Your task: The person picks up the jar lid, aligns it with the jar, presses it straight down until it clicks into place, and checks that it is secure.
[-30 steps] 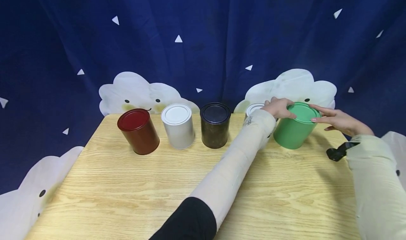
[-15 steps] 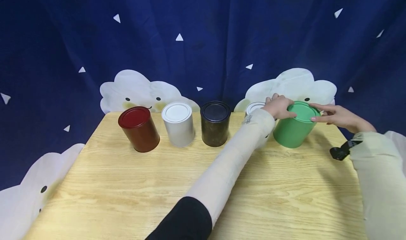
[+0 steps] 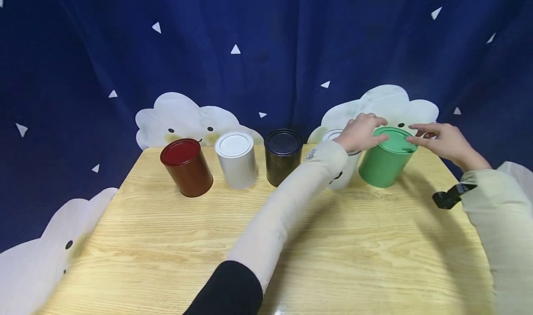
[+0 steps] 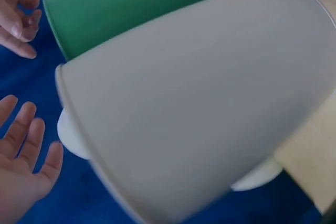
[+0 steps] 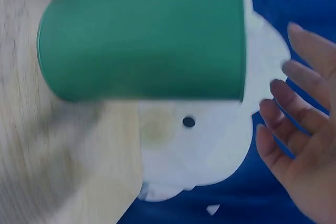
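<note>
At the right end of a row of lidded cans stands a green can [image 3: 385, 162]. My left hand [image 3: 361, 132] hovers at the left side of its lid, over a white can [image 3: 343, 174] partly hidden by that hand and sleeve. On the other side, my right hand [image 3: 449, 144] is held by the green lid, thumb and fingers spread. The left wrist view shows loose, spread fingers of the left hand [image 4: 26, 163] beyond the rim of the white can [image 4: 194, 93]. In the right wrist view, a gap separates the right hand [image 5: 304, 124] from the green can [image 5: 147, 40].
A dark red can [image 3: 187, 169], another white can [image 3: 237, 162] and a black can [image 3: 283, 160] stand to the left along the back of the wooden table [image 3: 166, 241]. Behind hangs a dark blue curtain [image 3: 266, 23] printed with white clouds.
Both hands have risen slightly from the green can's lid and their fingers have come away from its rim. The left forearm has shifted left, showing more of the white can. The cans stay put.
</note>
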`<state>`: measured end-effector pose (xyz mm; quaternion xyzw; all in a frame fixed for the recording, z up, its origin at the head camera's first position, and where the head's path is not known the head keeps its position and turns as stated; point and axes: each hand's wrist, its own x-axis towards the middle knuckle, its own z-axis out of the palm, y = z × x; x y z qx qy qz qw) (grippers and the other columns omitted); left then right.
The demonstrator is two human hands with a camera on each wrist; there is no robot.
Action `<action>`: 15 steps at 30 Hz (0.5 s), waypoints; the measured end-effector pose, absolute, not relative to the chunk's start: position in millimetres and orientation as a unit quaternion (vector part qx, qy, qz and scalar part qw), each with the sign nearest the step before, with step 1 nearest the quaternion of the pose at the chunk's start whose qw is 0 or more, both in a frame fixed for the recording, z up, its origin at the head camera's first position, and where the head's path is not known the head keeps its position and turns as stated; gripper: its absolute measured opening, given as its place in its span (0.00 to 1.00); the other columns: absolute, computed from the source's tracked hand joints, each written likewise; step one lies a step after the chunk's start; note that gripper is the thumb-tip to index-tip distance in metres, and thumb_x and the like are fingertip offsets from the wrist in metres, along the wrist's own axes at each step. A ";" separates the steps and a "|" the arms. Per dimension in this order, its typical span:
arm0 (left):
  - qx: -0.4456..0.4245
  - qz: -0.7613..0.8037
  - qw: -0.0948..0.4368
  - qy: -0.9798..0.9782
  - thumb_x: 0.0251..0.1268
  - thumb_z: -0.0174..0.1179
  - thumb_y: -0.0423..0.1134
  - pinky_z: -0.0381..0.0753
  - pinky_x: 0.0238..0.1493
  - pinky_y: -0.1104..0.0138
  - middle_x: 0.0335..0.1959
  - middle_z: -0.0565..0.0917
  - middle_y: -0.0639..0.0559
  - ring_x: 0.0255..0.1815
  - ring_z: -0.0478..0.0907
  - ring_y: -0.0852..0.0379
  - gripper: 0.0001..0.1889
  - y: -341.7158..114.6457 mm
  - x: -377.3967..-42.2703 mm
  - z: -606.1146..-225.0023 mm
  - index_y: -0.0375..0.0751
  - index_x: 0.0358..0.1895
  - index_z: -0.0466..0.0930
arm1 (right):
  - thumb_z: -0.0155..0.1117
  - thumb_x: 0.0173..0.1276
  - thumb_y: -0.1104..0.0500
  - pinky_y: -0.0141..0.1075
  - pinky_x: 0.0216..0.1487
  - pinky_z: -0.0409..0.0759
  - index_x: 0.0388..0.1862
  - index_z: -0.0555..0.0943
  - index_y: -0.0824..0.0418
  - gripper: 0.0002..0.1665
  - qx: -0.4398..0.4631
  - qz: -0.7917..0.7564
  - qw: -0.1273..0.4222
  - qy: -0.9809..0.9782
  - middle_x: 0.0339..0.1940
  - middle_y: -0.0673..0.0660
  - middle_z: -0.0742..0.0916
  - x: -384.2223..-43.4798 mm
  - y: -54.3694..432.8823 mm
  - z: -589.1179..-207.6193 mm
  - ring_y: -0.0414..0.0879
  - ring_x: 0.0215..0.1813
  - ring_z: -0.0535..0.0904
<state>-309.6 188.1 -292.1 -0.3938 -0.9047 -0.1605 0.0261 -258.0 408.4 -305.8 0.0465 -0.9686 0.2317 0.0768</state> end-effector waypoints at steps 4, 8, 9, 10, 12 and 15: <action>-0.429 -0.209 0.030 -0.878 0.65 0.51 0.50 0.65 0.49 0.75 0.52 0.75 0.54 0.52 0.70 0.63 0.22 173.9 -304.3 -288.6 0.48 0.61 0.70 | 0.62 0.61 0.47 0.32 0.27 0.67 0.56 0.74 0.67 0.31 0.040 0.253 0.126 -0.958 0.36 0.64 0.81 -249.0 395.7 -301.2 0.27 0.30 0.67; -0.455 -0.240 0.040 -0.857 0.66 0.51 0.45 0.63 0.49 0.78 0.51 0.76 0.51 0.51 0.71 0.61 0.20 160.9 -297.9 -287.4 0.44 0.59 0.71 | 0.63 0.60 0.49 0.26 0.24 0.65 0.51 0.78 0.67 0.27 0.049 0.272 0.168 -0.946 0.29 0.56 0.83 -241.5 381.6 -299.5 0.23 0.26 0.67; -0.460 -0.248 0.044 -0.852 0.66 0.51 0.44 0.63 0.49 0.78 0.50 0.76 0.51 0.51 0.71 0.61 0.19 157.4 -295.8 -287.4 0.43 0.58 0.71 | 0.64 0.60 0.50 0.26 0.24 0.65 0.49 0.79 0.67 0.25 0.053 0.274 0.176 -0.944 0.27 0.54 0.83 -239.4 377.6 -299.5 0.23 0.26 0.67; -0.463 -0.254 0.049 -0.847 0.66 0.52 0.44 0.63 0.48 0.78 0.49 0.76 0.51 0.50 0.71 0.60 0.19 153.9 -293.6 -287.6 0.42 0.57 0.72 | 0.64 0.60 0.50 0.25 0.24 0.65 0.48 0.79 0.67 0.24 0.056 0.277 0.184 -0.941 0.27 0.52 0.83 -236.9 373.6 -299.7 0.23 0.26 0.68; -0.466 -0.270 0.058 -0.841 0.65 0.53 0.43 0.64 0.47 0.78 0.48 0.76 0.51 0.49 0.71 0.60 0.18 146.8 -288.4 -288.0 0.42 0.56 0.73 | 0.65 0.59 0.51 0.25 0.24 0.65 0.45 0.81 0.66 0.22 0.061 0.283 0.197 -0.937 0.26 0.52 0.83 -231.3 365.0 -300.3 0.24 0.26 0.68; -0.463 -0.296 0.066 -0.833 0.64 0.54 0.42 0.66 0.43 0.78 0.44 0.77 0.51 0.44 0.73 0.60 0.16 137.1 -280.3 -288.7 0.42 0.54 0.74 | 0.65 0.59 0.53 0.24 0.23 0.65 0.40 0.82 0.66 0.18 0.064 0.286 0.218 -0.931 0.25 0.54 0.83 -222.0 352.4 -300.5 0.24 0.25 0.68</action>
